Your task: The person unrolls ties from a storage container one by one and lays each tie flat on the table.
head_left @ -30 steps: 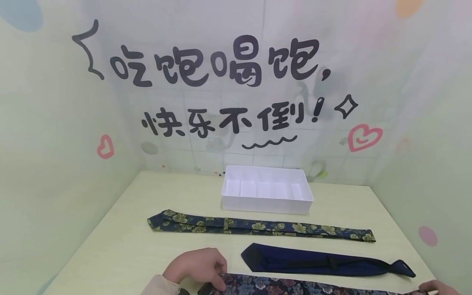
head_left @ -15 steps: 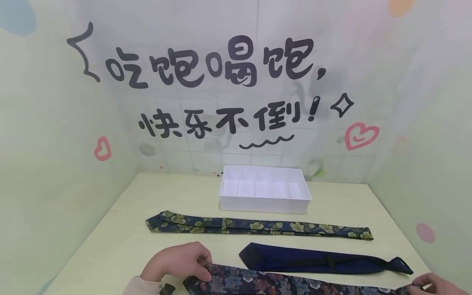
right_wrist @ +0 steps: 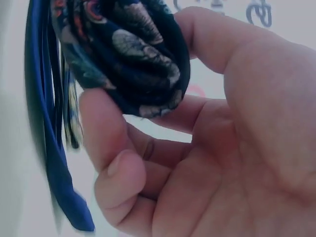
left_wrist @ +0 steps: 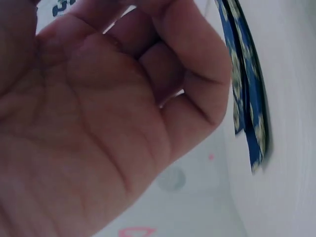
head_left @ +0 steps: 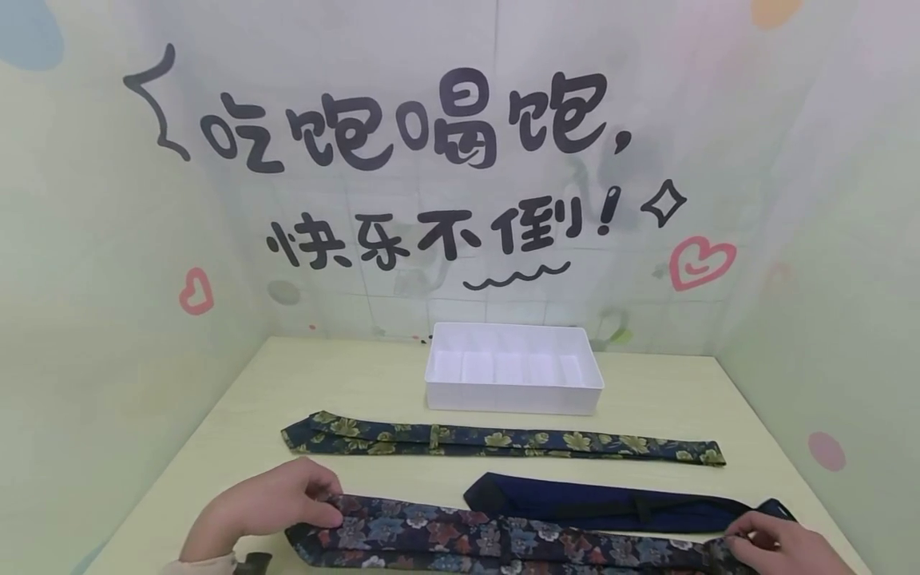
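Observation:
A dark floral necktie (head_left: 424, 531) with red, blue and grey blossoms stretches between my two hands at the front of the table. My left hand (head_left: 262, 507) pinches its left end between thumb and fingers; the left wrist view shows the palm and curled fingers but not that grip. At the other end, my right hand (head_left: 787, 543) holds the tie, whose fabric (right_wrist: 133, 64) looks folded and bunched between thumb and fingers in the right wrist view. Just behind lies a plain navy necktie (head_left: 575, 499), its lower edge and narrow end partly hidden.
Farther back, a navy necktie with yellow flowers (head_left: 503, 442) lies lengthwise across the table (head_left: 345, 375). A white box (head_left: 513, 399) with several compartments stands near the back wall. Printed fabric walls enclose the table's back and sides.
Both hands have moved left and away from the table's front edge, carrying the floral necktie. More of it shows now, and it overlaps the plain navy necktie in view.

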